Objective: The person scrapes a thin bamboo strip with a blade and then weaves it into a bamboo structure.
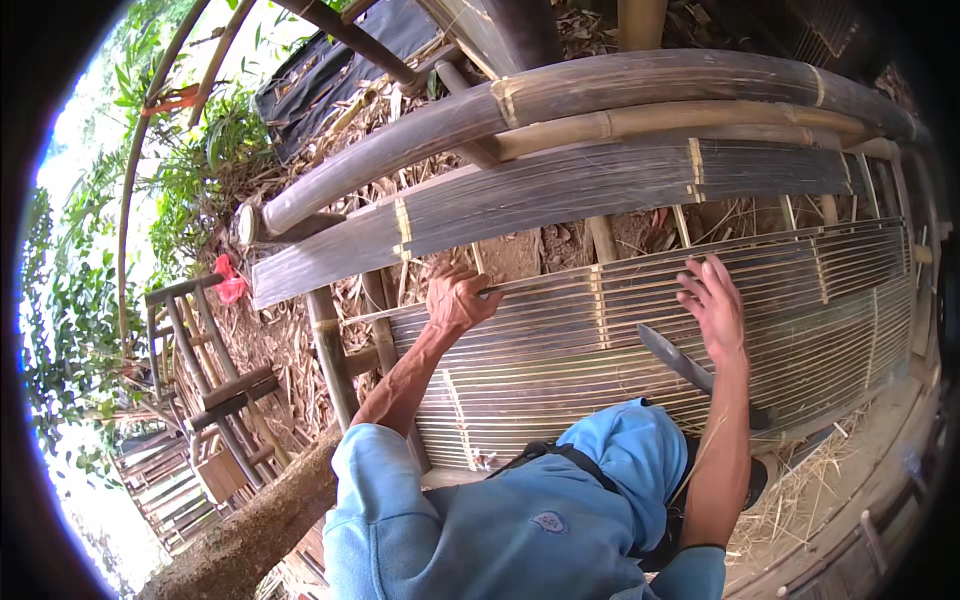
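My left hand (460, 298) is closed at the far edge of a slatted bamboo platform (540, 345), its fingers curled around a thin bamboo strip (560, 277) that runs along that edge. Farther right, my right hand (714, 305) hovers over the slats with fingers apart and slightly bent, holding nothing. A knife (672, 354) with a broad grey blade lies on the slats beside my right wrist. My forearm covers part of it, and its dark handle shows on the other side.
Beyond the platform stands a bamboo backrest panel (560, 195) under a thick curved bamboo rail (640, 88). A bamboo frame (215, 370) and a rough log (270, 515) are at the left. Dry leaves cover the ground (250, 340); straw (800, 490) lies at the lower right.
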